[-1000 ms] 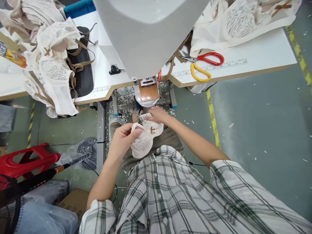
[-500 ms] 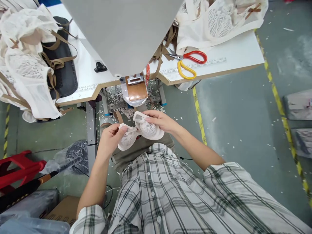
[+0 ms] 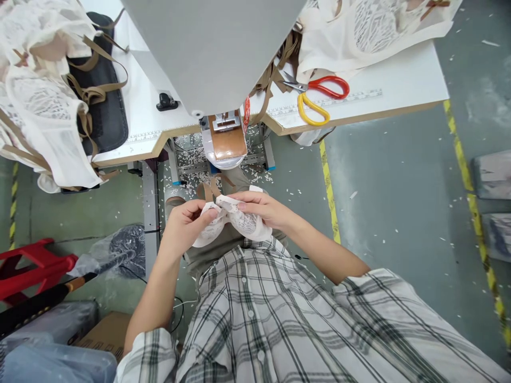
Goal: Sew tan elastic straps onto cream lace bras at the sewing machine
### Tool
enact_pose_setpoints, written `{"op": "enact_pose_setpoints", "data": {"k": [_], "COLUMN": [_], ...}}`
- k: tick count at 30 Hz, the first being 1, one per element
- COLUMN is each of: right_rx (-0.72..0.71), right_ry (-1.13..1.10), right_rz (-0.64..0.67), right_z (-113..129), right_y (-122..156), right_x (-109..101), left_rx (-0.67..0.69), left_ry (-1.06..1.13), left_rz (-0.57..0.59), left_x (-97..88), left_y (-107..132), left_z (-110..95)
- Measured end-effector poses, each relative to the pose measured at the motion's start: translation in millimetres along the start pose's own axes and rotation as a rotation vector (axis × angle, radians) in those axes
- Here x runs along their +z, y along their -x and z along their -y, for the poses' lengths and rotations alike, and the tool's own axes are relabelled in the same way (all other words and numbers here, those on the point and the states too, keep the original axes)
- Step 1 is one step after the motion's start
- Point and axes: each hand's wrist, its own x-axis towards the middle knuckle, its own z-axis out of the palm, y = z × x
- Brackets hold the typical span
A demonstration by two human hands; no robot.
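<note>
lace bra (image 3: 235,226) is off the sewing machine (image 3: 215,48), held over the lap just below its brown plate (image 3: 227,142) and not under the needle; on the white table (image 3: 399,80) one heap of cream lace pieces (image 3: 43,101) hangs at the left and a second heap (image 3: 371,26) lies at the right by the red-and-yellow scissors (image 3: 317,93), so i judge many pieces are in hand; left hand (image 3: 186,226) pinches one cup, right hand (image 3: 265,208) pinches the other near the centre; a second ago the right hand was up at the plate, and the cups are now drawn closer together
</note>
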Motion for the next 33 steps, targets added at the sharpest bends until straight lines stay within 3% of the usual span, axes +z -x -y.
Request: {"op": "enact_pose_setpoints", "data": {"k": [16,22,25,28,30,31,33], "right_rx": [0.081,0.067,-0.036,-0.161,-0.177,-0.157,-0.089], "right_ry": [-0.142,-0.004,0.319,0.662,0.782,0.85,1.027], "right_rz": [-0.057,-0.052,-0.149,-0.447,-0.629,-0.652,-0.559], "right_z": [-6,-6,11,25,19,9,-17], "right_y": [-3,-4,3,15,20,21,19], "right_x": [7,4,-17,-56,-84,-96,-114], "left_rx": [-0.048,-0.039,0.011,0.053,0.017,-0.031,-0.209], "left_ry": [0.128,0.041,0.003,0.14,0.236,0.254,0.196], "left_rz": [-0.025,-0.069,-0.225,-0.437,-0.501,-0.495,-0.453], "left_x": [4.7,5.0,-12.8,-40.6,-50.0,-48.8,-34.6], "left_y": [-3,-4,-4,-10,-21,-29,-44], "left_z": [-1,1,4,21,45,60,94]}}
